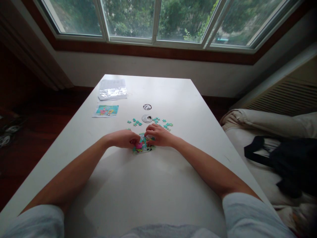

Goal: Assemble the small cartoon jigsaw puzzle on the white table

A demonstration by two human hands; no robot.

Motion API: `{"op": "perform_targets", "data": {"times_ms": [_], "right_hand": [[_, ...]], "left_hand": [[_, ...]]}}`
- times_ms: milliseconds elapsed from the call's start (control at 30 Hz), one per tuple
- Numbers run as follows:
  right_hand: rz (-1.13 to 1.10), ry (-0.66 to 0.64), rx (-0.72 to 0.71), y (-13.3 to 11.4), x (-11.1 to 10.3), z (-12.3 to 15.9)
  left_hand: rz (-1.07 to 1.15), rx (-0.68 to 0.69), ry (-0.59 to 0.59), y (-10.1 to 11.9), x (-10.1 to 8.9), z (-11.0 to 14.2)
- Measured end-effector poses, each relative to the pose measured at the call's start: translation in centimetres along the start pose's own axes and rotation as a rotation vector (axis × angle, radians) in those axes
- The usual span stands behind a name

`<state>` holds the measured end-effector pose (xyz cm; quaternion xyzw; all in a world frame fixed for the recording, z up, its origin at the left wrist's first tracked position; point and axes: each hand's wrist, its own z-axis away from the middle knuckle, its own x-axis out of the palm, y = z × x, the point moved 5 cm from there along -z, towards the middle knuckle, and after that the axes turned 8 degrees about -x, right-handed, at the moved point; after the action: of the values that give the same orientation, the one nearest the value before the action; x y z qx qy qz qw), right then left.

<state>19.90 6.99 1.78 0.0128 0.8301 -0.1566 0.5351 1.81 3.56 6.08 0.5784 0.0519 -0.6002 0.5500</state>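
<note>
A partly joined jigsaw puzzle [142,147] with pink, green and yellow cartoon figures lies flat on the white table [153,185]. My left hand [123,138] is closed at its left side, with curled fingertips touching it. Over the upper right part, my right hand [159,135] has bent fingers and thumb drawn together. Whatever sits between those right fingertips is hidden. Loose teal puzzle pieces [137,123] are scattered beyond the left hand, and more pieces [168,125] lie beyond the right. Between the two groups is a round silvery disc [147,118].
Behind that disc lies a second, darker round one [147,107]. A cartoon picture sheet [107,111] rests on the left, with a clear plastic packet [113,89] farther back. Right of the table, a dark bag [292,162] lies on a pale sofa [247,127]. Windows [153,19] stand beyond.
</note>
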Motion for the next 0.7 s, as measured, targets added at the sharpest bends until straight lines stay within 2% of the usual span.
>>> {"op": "perform_targets", "data": {"times_ms": [167, 333, 700], "right_hand": [[-0.003, 0.004, 0.01, 0.06, -0.02, 0.02], [-0.003, 0.003, 0.014, 0.25, 0.14, 0.15], [0.003, 0.01, 0.014, 0.47, 0.4, 0.21]], "left_hand": [[-0.052, -0.016, 0.035, -0.29, -0.17, -0.06], [-0.148, -0.039, 0.007, -0.33, -0.22, -0.02], [-0.171, -0.036, 0.054, -0.9, -0.16, -0.16]]}}
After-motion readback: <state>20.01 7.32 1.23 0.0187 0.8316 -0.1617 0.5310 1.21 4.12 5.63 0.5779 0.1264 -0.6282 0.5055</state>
